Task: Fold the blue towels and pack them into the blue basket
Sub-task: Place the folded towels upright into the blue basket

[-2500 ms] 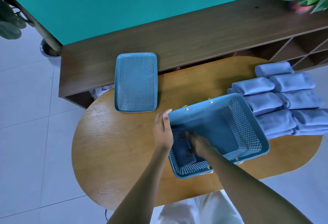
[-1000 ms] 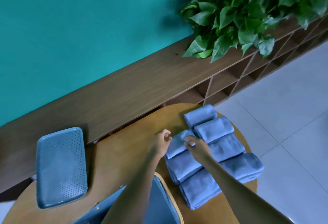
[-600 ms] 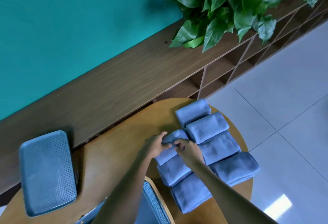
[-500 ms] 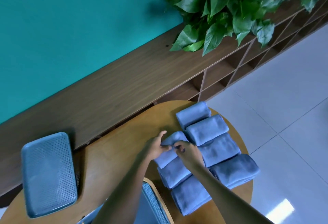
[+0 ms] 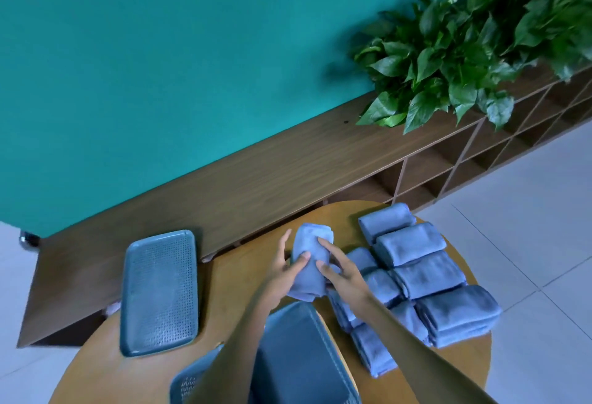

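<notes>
A folded blue towel (image 5: 310, 262) is lifted above the round wooden table (image 5: 237, 275), held from both sides. My left hand (image 5: 285, 270) grips its left edge, thumb across the front. My right hand (image 5: 341, 270) grips its right edge. The stack of folded blue towels (image 5: 423, 269) lies on the right part of the table in two rows. The blue basket (image 5: 304, 359) sits at the near edge below my forearms, which hide part of it.
A blue perforated lid (image 5: 160, 291) lies flat on the table's left. A long wooden shelf unit (image 5: 256, 173) runs behind the table against the teal wall. Green leafy plants (image 5: 464, 51) stand on it at the right. Tiled floor surrounds the table.
Both hands have lifted one folded towel off the left row of the stack and brought it leftward toward the basket. The view has shifted slightly left.
</notes>
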